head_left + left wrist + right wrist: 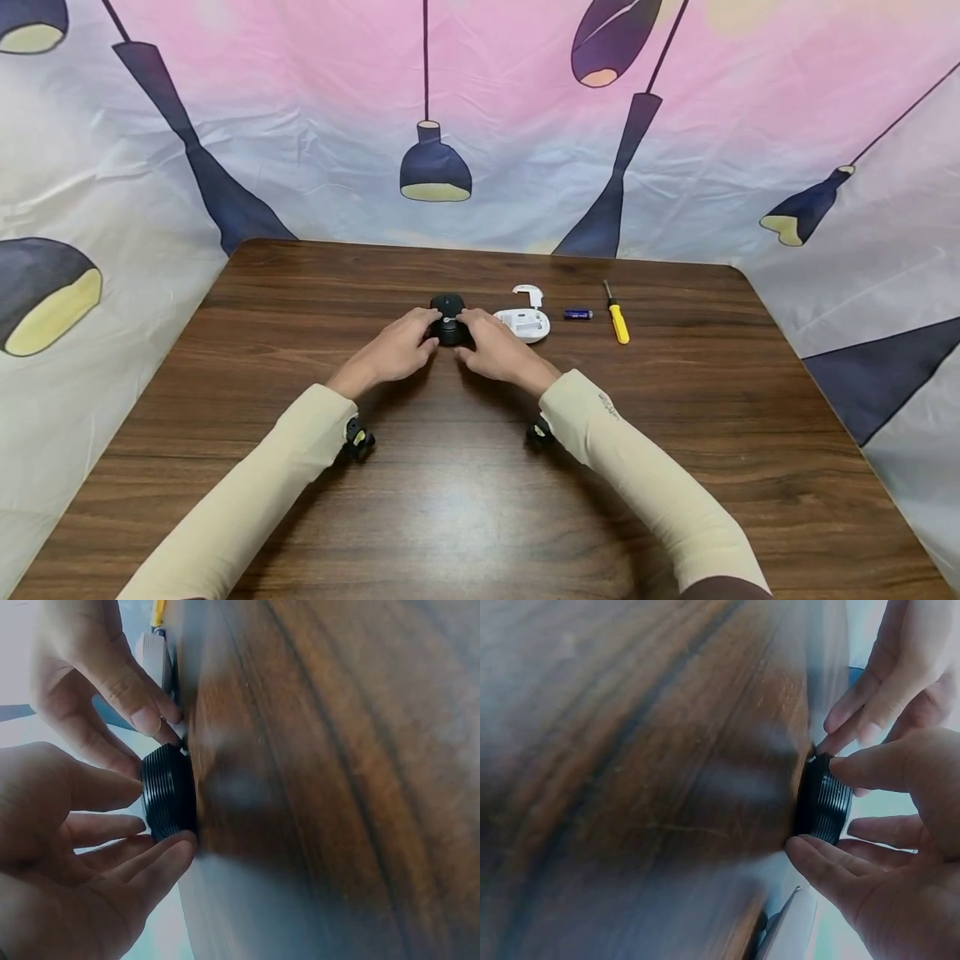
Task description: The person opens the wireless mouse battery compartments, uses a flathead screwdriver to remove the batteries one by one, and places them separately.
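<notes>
A black computer mouse [448, 303] sits on the wooden table, between both hands. My left hand [396, 347] holds its left side, a finger on top and the thumb low at the near end. From the other side my right hand [497, 343] holds it the same way, with fingertips on the top and the right edge. Fine ridges on the near end of the black mouse [169, 791] show in the left wrist view. Close beside the right hand lies a white mouse [534, 323], its inside exposed, partly hidden by that hand.
Behind the white mouse lies a white cover piece [534, 293]. To its right are a blue battery [577, 315] and a yellow-handled screwdriver [618, 323]. The wooden table [450, 500] ends at a cloth backdrop [337, 167] printed with lamps.
</notes>
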A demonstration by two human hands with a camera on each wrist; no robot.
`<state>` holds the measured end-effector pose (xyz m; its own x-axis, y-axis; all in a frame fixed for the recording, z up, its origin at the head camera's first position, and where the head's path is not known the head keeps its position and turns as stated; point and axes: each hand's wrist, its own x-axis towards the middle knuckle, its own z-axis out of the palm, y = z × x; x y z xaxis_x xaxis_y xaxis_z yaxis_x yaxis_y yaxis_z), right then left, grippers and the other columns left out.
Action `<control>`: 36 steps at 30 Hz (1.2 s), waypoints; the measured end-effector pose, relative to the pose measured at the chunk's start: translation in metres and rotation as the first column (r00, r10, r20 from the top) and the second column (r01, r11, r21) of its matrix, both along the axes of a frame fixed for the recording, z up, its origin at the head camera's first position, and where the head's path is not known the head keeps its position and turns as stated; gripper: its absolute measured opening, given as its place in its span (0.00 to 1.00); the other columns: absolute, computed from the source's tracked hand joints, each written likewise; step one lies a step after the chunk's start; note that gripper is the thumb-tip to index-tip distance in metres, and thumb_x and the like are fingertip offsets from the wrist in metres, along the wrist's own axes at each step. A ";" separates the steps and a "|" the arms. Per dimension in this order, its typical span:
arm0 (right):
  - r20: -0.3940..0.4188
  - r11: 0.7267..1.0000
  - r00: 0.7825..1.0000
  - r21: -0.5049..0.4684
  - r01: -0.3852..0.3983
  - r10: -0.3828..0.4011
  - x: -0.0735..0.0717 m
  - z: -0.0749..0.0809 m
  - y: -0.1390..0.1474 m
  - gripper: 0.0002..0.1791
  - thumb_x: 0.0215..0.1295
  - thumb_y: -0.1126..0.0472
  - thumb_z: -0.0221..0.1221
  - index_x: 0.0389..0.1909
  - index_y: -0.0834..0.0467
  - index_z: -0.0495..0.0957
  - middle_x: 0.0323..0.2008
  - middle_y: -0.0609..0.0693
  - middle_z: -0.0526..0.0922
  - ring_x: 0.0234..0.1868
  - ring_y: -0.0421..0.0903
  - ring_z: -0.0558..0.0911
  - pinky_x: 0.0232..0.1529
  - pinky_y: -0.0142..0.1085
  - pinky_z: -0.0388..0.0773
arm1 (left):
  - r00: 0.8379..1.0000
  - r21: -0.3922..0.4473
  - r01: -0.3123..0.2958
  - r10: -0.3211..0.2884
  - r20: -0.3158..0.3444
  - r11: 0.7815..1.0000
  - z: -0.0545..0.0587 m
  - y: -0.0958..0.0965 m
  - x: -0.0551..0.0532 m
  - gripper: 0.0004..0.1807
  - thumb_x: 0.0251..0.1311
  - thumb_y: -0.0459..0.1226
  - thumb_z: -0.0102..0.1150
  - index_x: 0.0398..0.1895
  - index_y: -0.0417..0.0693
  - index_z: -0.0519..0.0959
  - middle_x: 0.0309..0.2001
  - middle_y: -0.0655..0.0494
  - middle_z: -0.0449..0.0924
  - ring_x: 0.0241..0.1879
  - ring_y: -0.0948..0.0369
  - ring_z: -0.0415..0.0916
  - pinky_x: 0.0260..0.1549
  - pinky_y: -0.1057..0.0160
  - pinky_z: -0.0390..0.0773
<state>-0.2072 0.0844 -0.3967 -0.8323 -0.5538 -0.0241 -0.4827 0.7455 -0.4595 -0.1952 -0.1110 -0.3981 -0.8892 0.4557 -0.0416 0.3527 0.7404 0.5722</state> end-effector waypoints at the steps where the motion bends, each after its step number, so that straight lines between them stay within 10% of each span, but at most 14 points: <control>1: -0.007 1.000 1.000 0.000 -0.002 0.002 0.001 0.000 0.001 0.32 0.71 0.60 0.62 0.70 0.69 0.66 0.69 0.64 0.69 0.69 0.55 0.70 0.71 0.46 0.69 | 1.000 -0.003 0.003 -0.003 -0.005 1.000 0.001 0.000 0.001 0.28 0.75 0.32 0.49 0.73 0.27 0.60 0.74 0.34 0.58 0.73 0.43 0.58 0.71 0.43 0.64; 36: -0.028 0.990 0.991 -0.055 -0.132 0.131 0.030 -0.004 0.053 0.32 0.55 0.60 0.76 0.58 0.66 0.74 0.57 0.59 0.75 0.52 0.50 0.78 0.53 0.39 0.81 | 0.991 0.059 0.131 -0.132 0.009 0.990 0.001 0.019 0.031 0.25 0.62 0.35 0.71 0.59 0.33 0.75 0.64 0.39 0.72 0.57 0.48 0.78 0.58 0.52 0.80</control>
<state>-0.1770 0.1379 -0.4008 -0.7522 -0.6582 0.0300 -0.5863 0.6479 -0.4863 -0.1641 -0.0918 -0.3973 -0.8210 0.5706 -0.0224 0.4371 0.6532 0.6183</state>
